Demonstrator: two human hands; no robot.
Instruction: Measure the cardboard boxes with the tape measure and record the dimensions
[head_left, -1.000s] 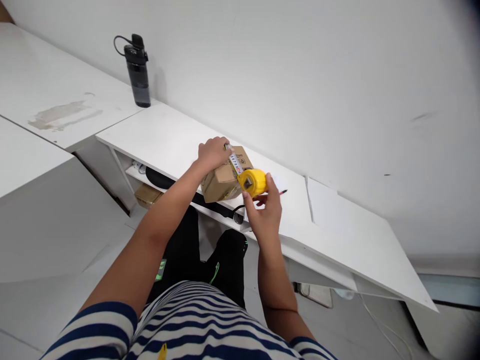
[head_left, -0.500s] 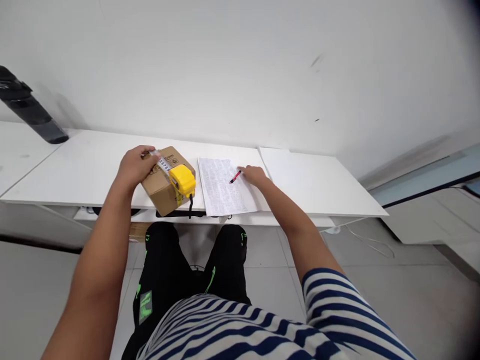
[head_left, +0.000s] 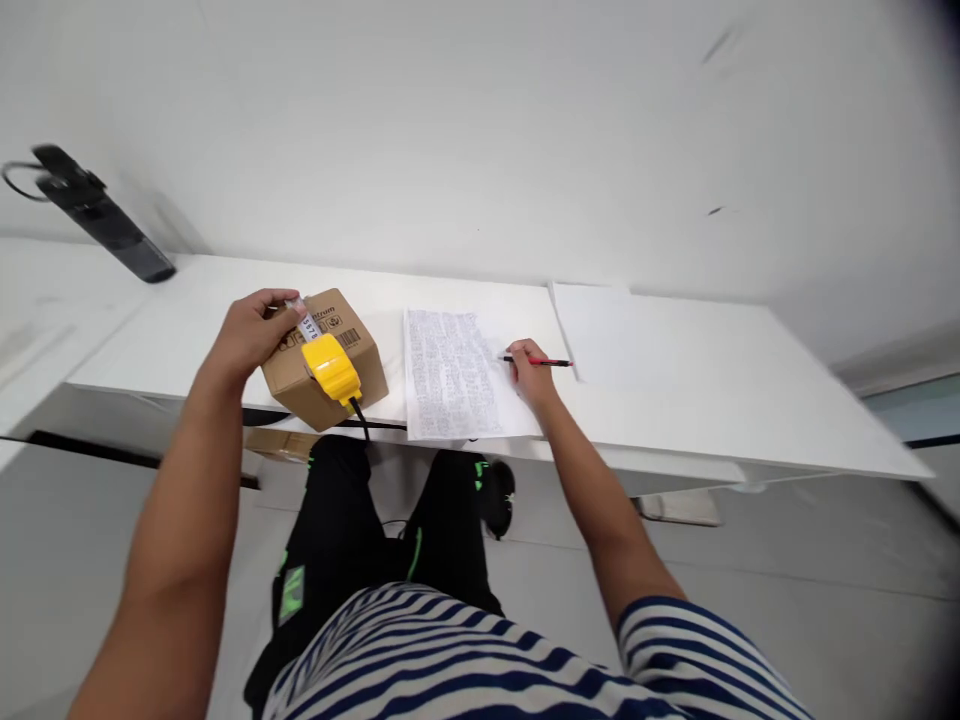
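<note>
My left hand (head_left: pixel 259 325) is closed at the far left edge of a brown cardboard box (head_left: pixel 360 362), pinching the end of a measuring tape blade against it. The yellow tape measure (head_left: pixel 332 368) rests on the box top with a short length of numbered blade drawn out and a black strap hanging down. My right hand (head_left: pixel 531 372) grips a red and black pen (head_left: pixel 551 362), its tip end pointing left over the right part of a handwritten sheet of paper (head_left: pixel 450 375). The writing is too small to read.
Blank white paper (head_left: pixel 607 335) lies to the right on the white desk (head_left: pixel 712 400). A dark bottle (head_left: pixel 112 225) stands at the far left by the wall. Below the desk are a cardboard piece (head_left: pixel 281 443) and my knees.
My right hand has picked up the pen, which lay on the paper under its fingertips, and now holds it nearly level. The view has shifted; my left hand still holds the tape on the box.
</note>
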